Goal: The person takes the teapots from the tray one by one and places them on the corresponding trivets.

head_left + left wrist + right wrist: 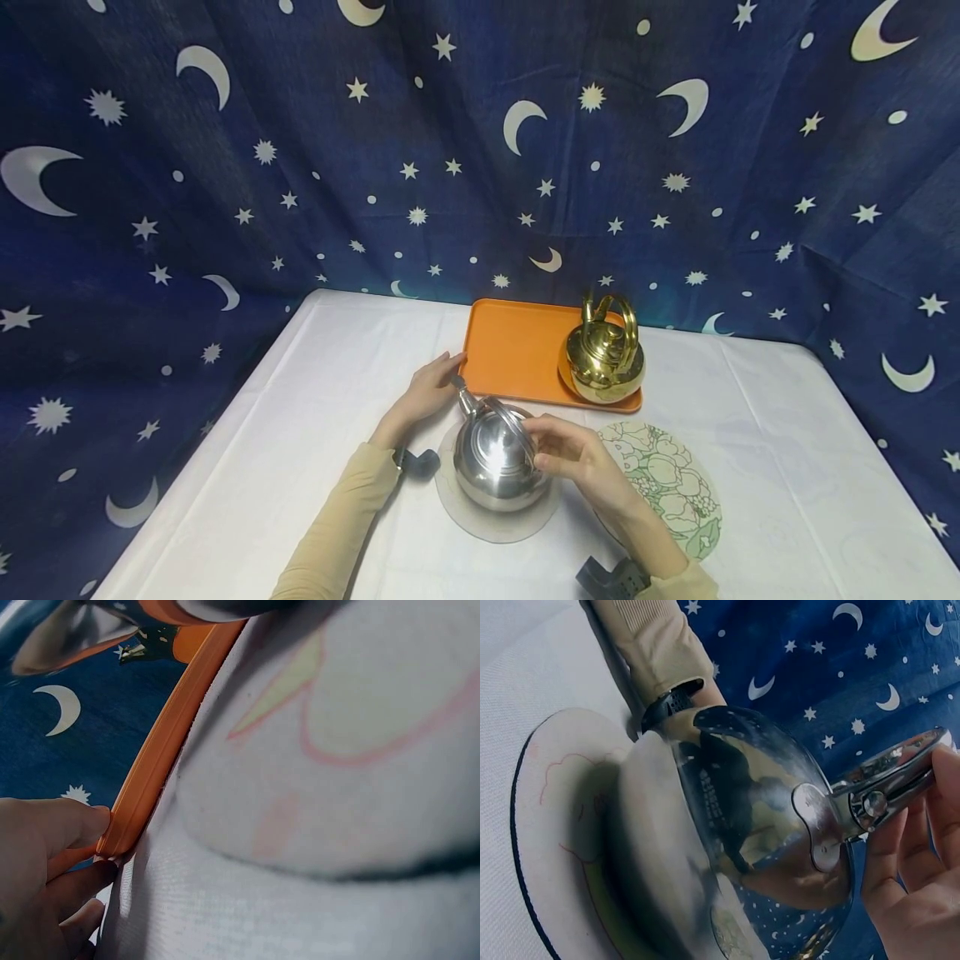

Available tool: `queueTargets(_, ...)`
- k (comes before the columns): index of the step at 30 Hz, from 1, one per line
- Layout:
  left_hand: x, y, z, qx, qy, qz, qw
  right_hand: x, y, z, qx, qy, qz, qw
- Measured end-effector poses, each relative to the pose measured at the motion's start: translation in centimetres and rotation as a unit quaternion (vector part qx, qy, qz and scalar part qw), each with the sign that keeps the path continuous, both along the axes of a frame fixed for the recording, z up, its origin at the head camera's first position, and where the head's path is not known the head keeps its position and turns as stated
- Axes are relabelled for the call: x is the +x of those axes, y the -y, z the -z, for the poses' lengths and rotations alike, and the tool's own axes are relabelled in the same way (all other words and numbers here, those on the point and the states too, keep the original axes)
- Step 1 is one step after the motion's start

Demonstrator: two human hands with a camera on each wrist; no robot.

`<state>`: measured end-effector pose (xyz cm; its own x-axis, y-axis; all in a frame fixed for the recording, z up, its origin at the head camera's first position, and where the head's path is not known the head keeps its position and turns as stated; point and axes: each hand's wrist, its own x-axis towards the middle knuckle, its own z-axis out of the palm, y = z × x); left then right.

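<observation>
My right hand (577, 458) holds the raised handle of a shiny steel kettle (495, 467), its thumb and fingers around the handle's side. The kettle is over a pale round placemat (498, 533); I cannot tell whether its base touches the mat. In the right wrist view the kettle (772, 802) shows its handle bracket, and the hand (922, 892) is at the right edge. My left hand (429, 390) is at the near left corner of an orange tray (510, 350). The left wrist view shows that hand (45, 855) pinching the tray's rim (142, 787).
A brass kettle (606, 367) stands on the right part of the tray. To the right lies a round placemat (675, 483) with green fruit drawings, partly behind my right forearm. A white cloth (765, 467) covers the table; a blue curtain (465, 125) with moons and stars hangs behind.
</observation>
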<state>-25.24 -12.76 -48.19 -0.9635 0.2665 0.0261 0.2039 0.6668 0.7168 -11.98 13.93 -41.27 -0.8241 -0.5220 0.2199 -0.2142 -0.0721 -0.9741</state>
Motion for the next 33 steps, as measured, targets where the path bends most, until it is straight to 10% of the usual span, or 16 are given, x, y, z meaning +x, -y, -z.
queueTargets(33, 0.07, -0.12, -0.15, 0.0, 0.008, -0.003, 1.0, -0.23, -0.42, -0.34, -0.004, -0.047, -0.074, 0.996)
